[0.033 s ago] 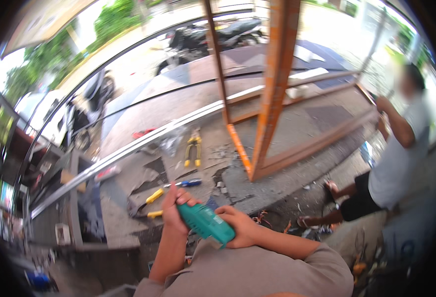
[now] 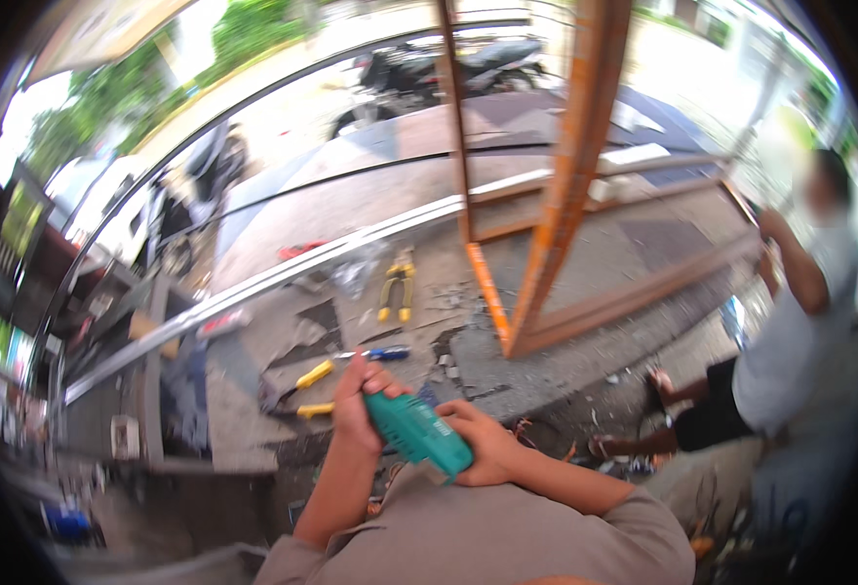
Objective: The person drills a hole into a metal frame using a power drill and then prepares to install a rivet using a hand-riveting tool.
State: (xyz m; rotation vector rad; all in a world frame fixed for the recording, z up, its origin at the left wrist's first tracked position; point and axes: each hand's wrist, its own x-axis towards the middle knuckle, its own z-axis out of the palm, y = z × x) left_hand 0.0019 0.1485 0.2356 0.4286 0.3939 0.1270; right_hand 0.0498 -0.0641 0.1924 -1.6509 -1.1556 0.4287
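A teal power tool is held close against my body, with both hands on it. My left hand wraps round its far left end, and my right hand grips the nearer right end. Whatever working end it has is hidden by my left hand. Just beyond my left hand, on the worktable, lie yellow-handled pliers and a blue-handled screwdriver. Another pair of yellow-handled pliers lies farther back.
An orange-brown metal frame stands on the worktable, and its lower part stretches right toward a person. A long silver bar crosses the table diagonally. A red-and-white tube lies near it. Motorcycles stand beyond.
The scene has shifted slightly to the right in the picture as the view turned. Both hands keep their hold on the teal power tool.
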